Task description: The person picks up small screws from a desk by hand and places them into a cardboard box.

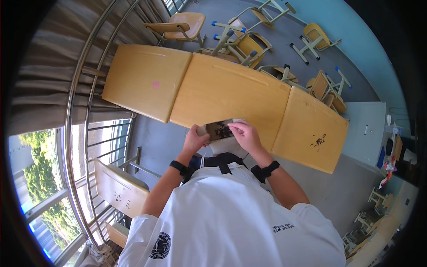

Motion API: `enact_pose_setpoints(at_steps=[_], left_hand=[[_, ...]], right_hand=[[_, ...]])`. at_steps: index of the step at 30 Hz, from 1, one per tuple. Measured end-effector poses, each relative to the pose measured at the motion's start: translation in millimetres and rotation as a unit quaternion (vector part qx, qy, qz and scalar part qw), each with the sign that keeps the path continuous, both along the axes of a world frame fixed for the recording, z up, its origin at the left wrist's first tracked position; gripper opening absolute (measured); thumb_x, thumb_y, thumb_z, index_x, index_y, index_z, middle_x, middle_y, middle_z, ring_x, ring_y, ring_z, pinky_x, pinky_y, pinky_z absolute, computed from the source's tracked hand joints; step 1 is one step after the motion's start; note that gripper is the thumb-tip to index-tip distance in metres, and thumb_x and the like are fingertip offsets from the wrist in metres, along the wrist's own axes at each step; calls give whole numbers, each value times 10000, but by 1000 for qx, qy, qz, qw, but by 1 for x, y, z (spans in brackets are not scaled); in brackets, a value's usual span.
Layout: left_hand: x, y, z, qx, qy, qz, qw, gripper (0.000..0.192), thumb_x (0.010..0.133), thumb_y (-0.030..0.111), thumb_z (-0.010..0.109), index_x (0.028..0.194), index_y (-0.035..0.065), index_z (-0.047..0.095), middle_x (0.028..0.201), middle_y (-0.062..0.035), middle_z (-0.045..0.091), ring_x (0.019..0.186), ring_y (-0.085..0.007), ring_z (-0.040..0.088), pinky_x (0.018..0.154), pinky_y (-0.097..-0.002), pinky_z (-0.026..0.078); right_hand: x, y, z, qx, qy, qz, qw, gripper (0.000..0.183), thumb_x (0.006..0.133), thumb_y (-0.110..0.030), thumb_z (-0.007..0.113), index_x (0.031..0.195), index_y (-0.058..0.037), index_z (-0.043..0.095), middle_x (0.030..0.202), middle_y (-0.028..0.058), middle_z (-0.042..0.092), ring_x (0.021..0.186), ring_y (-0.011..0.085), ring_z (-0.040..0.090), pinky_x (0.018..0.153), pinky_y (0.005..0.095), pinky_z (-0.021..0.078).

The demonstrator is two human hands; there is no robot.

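Note:
My left hand (196, 139) grips the left end of a small open box (210, 129), held tilted at the near edge of the middle desk (230, 90). Several small dark pieces (223, 130) lie in a loose pile inside it. Over the box's right end is my right hand (247, 135), thumb and fingertips drawn together. Whether those fingertips pinch a piece or the box's edge is too small to tell. A black band circles each wrist.
More small dark pieces (319, 142) lie scattered on the right desk (310, 116). Others (121, 199) rest on a pale seat or desktop (110, 183) at lower left. A metal railing (71, 100) runs along the left. Chairs (248, 46), some overturned, crowd the floor beyond the desks.

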State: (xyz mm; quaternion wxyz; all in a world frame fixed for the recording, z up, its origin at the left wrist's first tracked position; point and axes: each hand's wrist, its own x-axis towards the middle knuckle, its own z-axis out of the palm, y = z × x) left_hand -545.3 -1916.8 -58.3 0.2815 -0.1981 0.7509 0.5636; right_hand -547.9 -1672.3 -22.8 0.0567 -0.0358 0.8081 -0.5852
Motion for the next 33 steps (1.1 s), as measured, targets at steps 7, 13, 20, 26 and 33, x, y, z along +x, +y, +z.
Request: enact_pose_setpoints(at_steps=[7,13,20,26,33], left_hand=[[50,33,-8,1,21,7,1000,346,791,156,706,1008,-33,513,806,-160,685,617,-206,708,510,-301,575],[101,77,0,26,-6,41,999,359,783,135,712,1018,-35,501,764,-150,663,597,-206,694,485,-307,570],[139,142,7,44,-1,28,999,345,796,128,708,1014,-33,496,786,-144,655,597,-196,687,475,-297,558],[153,198,11,25,10,14,1000,317,811,112,701,1015,-12,492,787,-116,651,600,-167,669,484,-278,542],[152,288,-3,-9,22,-19,1000,354,809,117,707,1059,-40,511,814,-143,661,601,-193,680,492,-303,563]], right_hand=[[107,149,-74,-63,-199,-193,959,244,955,-238,655,885,-7,692,773,17,673,654,95,600,592,232,468],[251,271,-93,-16,-365,-325,872,253,936,-311,641,898,-65,678,776,0,638,670,107,622,556,238,470],[338,371,-109,-56,-355,-417,835,220,919,-278,654,916,-60,684,785,23,651,678,125,645,564,265,508],[295,444,-103,-49,-279,-396,873,178,929,-241,645,955,-67,666,789,8,631,715,104,622,606,259,504],[210,550,-157,3,-198,-321,926,171,912,-145,648,1028,-24,675,822,50,668,741,145,638,650,292,511]])
